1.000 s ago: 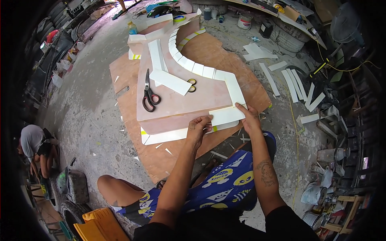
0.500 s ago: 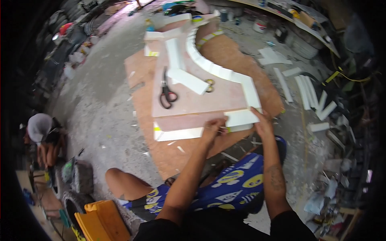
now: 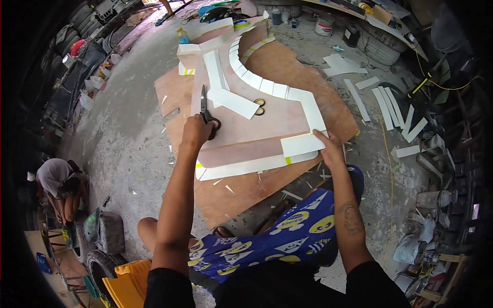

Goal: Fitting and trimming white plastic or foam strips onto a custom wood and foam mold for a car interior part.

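Shifted off the white card strip [image 3: 303, 146], the left hand [image 3: 196, 132] curls over the handle of the scissors [image 3: 205, 107] near the pink panel's [image 3: 257, 128] left edge, grip unclear; the right hand [image 3: 331, 146], nearly closed, pinches the strip at the panel's near right corner.

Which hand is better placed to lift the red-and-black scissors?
Probably the left hand: it is right at the scissors, handle end, while the right hand holds a white strip.

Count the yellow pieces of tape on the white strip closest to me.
2. One yellow tape piece is at the left end of the strip; another yellow tape piece is beside the near edge of the white card in your right hand. The card may hide more.
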Tool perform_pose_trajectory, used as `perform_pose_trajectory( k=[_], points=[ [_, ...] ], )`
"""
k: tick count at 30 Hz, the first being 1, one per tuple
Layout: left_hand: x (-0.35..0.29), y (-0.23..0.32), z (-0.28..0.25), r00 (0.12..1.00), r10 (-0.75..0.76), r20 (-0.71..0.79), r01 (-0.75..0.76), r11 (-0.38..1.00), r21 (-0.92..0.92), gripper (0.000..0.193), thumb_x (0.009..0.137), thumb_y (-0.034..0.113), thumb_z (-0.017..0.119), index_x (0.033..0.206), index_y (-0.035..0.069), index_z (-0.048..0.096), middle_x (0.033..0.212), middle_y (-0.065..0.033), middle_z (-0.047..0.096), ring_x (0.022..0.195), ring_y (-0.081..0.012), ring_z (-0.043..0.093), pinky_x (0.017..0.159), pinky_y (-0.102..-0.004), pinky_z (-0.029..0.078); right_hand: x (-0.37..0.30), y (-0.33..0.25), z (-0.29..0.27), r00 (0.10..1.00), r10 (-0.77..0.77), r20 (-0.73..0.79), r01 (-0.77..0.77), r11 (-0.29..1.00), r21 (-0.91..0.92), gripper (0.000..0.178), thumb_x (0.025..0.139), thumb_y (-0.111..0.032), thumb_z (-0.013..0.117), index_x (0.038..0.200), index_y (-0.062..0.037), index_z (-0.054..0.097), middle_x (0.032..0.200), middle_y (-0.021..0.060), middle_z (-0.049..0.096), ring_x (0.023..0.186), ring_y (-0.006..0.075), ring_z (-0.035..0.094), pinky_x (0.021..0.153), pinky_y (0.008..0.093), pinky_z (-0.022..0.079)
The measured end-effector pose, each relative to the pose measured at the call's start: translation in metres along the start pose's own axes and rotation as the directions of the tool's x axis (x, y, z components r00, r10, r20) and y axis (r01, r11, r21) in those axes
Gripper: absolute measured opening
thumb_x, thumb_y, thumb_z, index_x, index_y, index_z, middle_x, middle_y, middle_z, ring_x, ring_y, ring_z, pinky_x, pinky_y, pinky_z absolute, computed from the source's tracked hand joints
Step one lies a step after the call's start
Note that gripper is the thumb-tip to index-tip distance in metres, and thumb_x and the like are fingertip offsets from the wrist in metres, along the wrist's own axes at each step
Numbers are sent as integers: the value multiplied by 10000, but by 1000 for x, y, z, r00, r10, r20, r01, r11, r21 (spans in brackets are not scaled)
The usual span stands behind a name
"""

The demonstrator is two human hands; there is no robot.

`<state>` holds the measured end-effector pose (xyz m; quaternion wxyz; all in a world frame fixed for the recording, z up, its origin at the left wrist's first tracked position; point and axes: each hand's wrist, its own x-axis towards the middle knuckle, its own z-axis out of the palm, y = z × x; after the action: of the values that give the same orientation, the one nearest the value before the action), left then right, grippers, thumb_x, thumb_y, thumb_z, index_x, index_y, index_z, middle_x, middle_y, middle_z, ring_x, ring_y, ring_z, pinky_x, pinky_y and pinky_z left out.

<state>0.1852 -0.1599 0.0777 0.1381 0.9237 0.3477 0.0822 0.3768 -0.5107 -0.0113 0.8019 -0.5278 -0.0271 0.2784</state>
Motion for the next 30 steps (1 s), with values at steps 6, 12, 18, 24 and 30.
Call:
perform_pose_trajectory(
  k=[6,12,18,24,30],
  points=[
    [28,12,-14,967,-162,196,171,985,-30,365,753,241,764,794,-108,666,707,-215,690,593,-279,705,562,-341,574,-3,-7,6,999,16,-37,-17,1000,-24,324,851,-85,724,1130,38,615,1042,105,677,941,167,653,844,280,512],
    [27,12,-34,895,-265,359,320,942,-100,249,732,98,766,773,-121,654,696,-186,686,541,-271,695,477,-340,577,-5,-9,3,999,16,-30,-17,1000,-11,339,837,-55,726,1137,44,603,1057,115,671,948,184,656,849,288,515],
    [-15,-43,-38,957,-38,289,252,603,-757,302,802,240,720,811,-53,648,677,-78,643,487,-66,435,448,-236,304,-11,-11,3,1000,10,16,-10,1000,-26,392,789,6,740,1150,50,592,1058,128,668,967,205,655,860,298,513],
    [-104,-13,-36,945,173,276,149,522,-840,214,795,153,738,931,11,654,761,-22,651,653,-84,575,618,-225,450,-9,-7,-2,1000,3,23,-2,998,-64,448,790,21,728,1206,45,564,1133,137,650,1036,217,634,922,300,492],
    [-145,10,-11,767,406,497,187,599,-778,382,847,146,723,1152,-18,565,996,-79,640,880,-112,619,749,-282,513,-7,-10,0,999,36,5,-36,998,-59,465,787,8,743,1212,49,558,1130,140,650,1035,217,634,932,305,494]
  ],
)
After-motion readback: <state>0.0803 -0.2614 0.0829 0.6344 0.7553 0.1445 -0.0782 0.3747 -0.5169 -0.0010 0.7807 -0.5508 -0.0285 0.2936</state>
